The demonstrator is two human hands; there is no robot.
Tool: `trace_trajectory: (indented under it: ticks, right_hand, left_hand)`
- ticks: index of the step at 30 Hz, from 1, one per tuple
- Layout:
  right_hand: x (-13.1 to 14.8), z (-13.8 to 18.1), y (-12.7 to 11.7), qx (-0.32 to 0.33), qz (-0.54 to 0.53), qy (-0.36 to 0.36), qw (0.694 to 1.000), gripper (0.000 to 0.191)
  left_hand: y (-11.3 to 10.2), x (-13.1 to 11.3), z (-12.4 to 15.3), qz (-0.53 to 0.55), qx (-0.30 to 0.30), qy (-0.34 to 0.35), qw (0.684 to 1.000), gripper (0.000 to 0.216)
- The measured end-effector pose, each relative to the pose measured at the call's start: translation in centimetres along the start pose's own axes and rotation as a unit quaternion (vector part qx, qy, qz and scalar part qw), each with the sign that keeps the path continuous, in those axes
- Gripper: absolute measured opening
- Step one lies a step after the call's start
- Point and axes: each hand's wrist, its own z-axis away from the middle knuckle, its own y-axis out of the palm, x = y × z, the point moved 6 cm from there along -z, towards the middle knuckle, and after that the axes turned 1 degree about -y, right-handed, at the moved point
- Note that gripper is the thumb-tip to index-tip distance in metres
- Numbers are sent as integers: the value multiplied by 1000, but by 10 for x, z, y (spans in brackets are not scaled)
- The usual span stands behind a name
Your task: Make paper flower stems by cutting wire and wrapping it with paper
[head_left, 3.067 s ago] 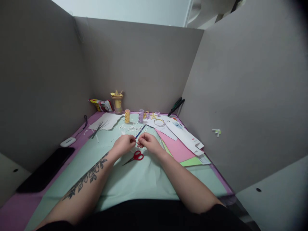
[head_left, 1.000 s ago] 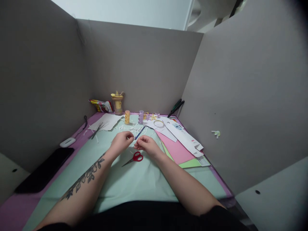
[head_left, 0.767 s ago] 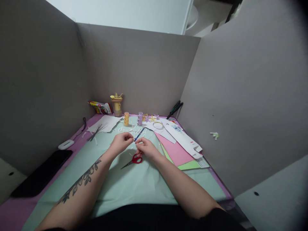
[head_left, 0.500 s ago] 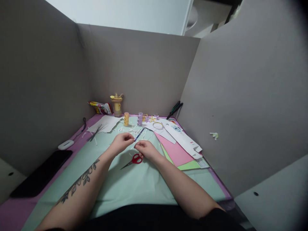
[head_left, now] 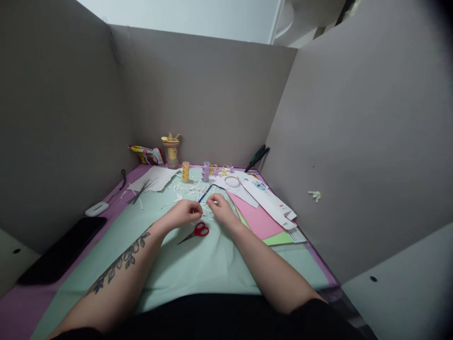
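Observation:
My left hand (head_left: 187,211) is closed with its fingertips pinched together, just above the red-handled scissors (head_left: 200,229). What sits in that pinch is too small to name. My right hand (head_left: 221,208) is also pinched closed, a short way to the right and slightly higher; a thin line seems to show at its fingertips, but its kind is unclear. A blue pen-like stick (head_left: 205,193) lies behind the gap between the hands. White paper scraps (head_left: 191,190) are scattered beyond them on the pale green cloth (head_left: 198,274).
An orange spool (head_left: 186,172) and a purple one (head_left: 205,172) stand at the back, beside a lidded jar (head_left: 171,153). Pink paper (head_left: 253,219) and a white box (head_left: 269,200) lie right; black-handled pliers (head_left: 257,158) lean on the wall. A black phone-like slab (head_left: 63,250) lies left.
My hands have moved apart. The left has come lower and slightly right, turning at the wrist; the right has risen up and away. The scissors stay where they were.

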Motion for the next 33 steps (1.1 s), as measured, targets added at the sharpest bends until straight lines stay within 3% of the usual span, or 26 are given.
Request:
trace_trajectory:
  ticks: [6, 11, 18, 23, 27, 33]
  right_hand:
    - [11, 5, 4, 18, 10, -36, 999, 12]
    - [20, 9, 4, 16, 34, -58, 998, 10]
    - [32, 16, 10, 53, 29, -100, 993, 11]
    - [39, 21, 15, 83, 61, -141, 985, 12]
    - [40, 22, 17, 91, 92, -162, 978, 12]
    - [37, 23, 18, 91, 114, -171, 974, 13]
  left_hand:
    - [4, 7, -3, -91, -11, 4, 996, 19]
    - [4, 12, -5, -103, -25, -16, 994, 18]
    - [-11, 24, -6, -65, -119, -70, 988, 18]
    - [-19, 25, -5, 17, -146, -75, 986, 21]
    - [-18, 21, -3, 175, -115, -98, 973, 19]
    - [-14, 20, 0, 239, -68, -141, 958, 18]
